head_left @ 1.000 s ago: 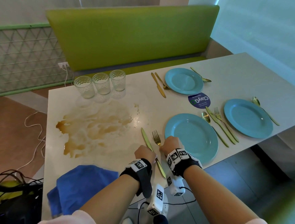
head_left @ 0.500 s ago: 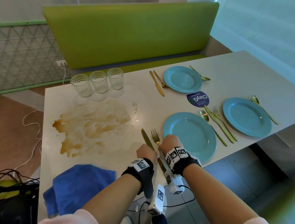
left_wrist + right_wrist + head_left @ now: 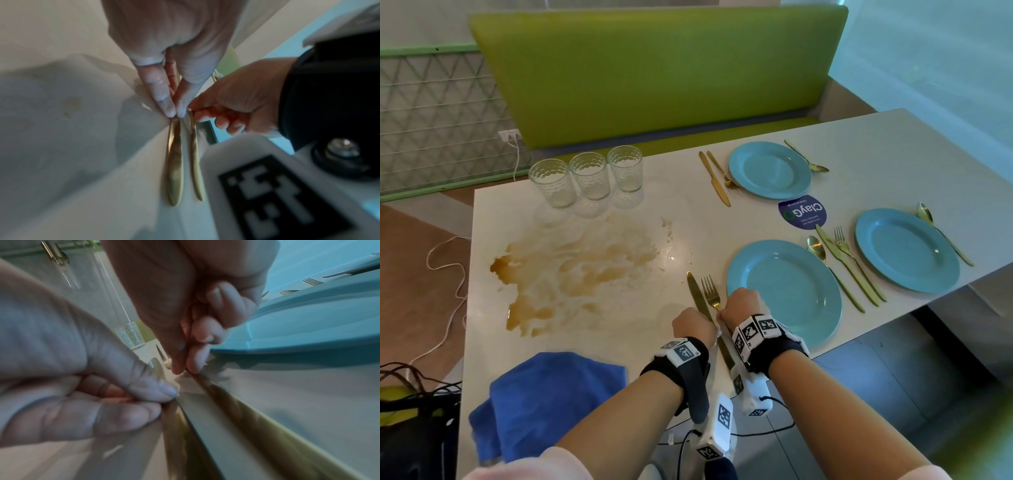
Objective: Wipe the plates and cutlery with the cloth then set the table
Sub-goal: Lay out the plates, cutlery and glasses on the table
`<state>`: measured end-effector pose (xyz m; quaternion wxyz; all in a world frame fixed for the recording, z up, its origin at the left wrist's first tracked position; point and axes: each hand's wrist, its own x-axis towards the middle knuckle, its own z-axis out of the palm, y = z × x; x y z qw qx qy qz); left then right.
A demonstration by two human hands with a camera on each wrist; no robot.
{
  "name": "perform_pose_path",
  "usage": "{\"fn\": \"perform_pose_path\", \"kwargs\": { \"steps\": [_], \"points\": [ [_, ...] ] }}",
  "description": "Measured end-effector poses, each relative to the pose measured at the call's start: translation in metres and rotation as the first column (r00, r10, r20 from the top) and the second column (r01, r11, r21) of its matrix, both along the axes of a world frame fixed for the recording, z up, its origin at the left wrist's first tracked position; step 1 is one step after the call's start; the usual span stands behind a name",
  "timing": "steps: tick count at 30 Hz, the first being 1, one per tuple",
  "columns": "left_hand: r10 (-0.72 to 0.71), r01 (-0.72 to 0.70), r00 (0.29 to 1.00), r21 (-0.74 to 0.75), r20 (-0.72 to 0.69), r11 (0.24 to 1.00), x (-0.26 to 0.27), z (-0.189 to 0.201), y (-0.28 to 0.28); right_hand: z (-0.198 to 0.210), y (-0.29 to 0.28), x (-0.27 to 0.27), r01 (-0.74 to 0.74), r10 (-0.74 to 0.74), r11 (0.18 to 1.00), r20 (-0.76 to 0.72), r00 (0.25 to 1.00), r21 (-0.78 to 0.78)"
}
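A gold knife [image 3: 695, 294] and a gold fork [image 3: 710, 290] lie side by side on the white table [image 3: 722, 219], just left of the nearest blue plate [image 3: 787, 287]. My left hand [image 3: 693, 325] pinches the knife [image 3: 174, 162] at mid-handle between thumb and forefinger. Beside it, my right hand [image 3: 741, 303] pinches the fork's handle [image 3: 226, 395] the same way, its other fingers curled. Both pieces lie flat on the table. The blue cloth [image 3: 544, 401] sits crumpled at the near left corner, apart from both hands.
A brown spill [image 3: 571, 274] spreads across the left half of the table. Three empty glasses [image 3: 589, 178] stand at the far left edge. Two more blue plates [image 3: 768, 169] [image 3: 905, 250] have gold cutlery beside them. A round sticker [image 3: 803, 211] lies between the plates. A green bench [image 3: 654, 68] is behind.
Both hands stay at the knife and fork in the same pinch. Only the view has shifted a little.
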<state>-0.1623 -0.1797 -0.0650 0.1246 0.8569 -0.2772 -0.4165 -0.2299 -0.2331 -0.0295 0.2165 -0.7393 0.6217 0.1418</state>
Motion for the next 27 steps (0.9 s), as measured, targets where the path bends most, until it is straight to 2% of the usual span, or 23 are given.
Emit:
{"fn": "perform_pose_path", "kwargs": {
  "steps": [4,9,14,16,19,23,25,27],
  "points": [
    [-0.020,0.020,1.000,0.005,0.018,1.000,0.001,0.001,0.000,-0.001,-0.001,-0.001,0.016,-0.016,1.000,-0.007,1.000,0.003],
    [-0.024,0.026,0.997,0.023,-0.080,0.999,0.008,0.005,0.002,0.003,-0.006,0.001,0.018,-0.018,0.999,0.000,1.000,0.035],
    [-0.013,0.011,0.997,-0.027,-0.082,1.000,0.035,0.024,0.002,0.020,-0.018,0.010,0.024,-0.027,0.999,0.044,0.999,0.048],
    [0.040,-0.051,0.989,-0.077,-0.142,0.996,0.052,0.037,0.000,0.031,-0.021,0.018,0.009,-0.010,1.000,0.044,0.999,0.030],
    [0.124,-0.146,0.983,-0.168,-0.135,0.975,0.082,0.063,-0.002,0.055,-0.028,0.033,-0.018,0.017,1.000,0.087,0.996,0.008],
    [0.231,-0.261,0.962,-0.246,-0.146,0.933,0.130,0.089,-0.007,0.086,-0.043,0.062,-0.039,0.041,0.999,0.076,0.996,-0.027],
    [0.294,-0.338,0.936,-0.273,-0.192,0.901,0.152,0.100,-0.013,0.093,-0.057,0.081,0.004,-0.005,1.000,0.140,0.990,0.006],
    [0.347,-0.388,0.920,-0.292,-0.182,0.874,0.174,0.098,-0.025,0.095,-0.074,0.105,0.067,-0.084,0.995,0.266,0.960,0.072]
  ]
}}
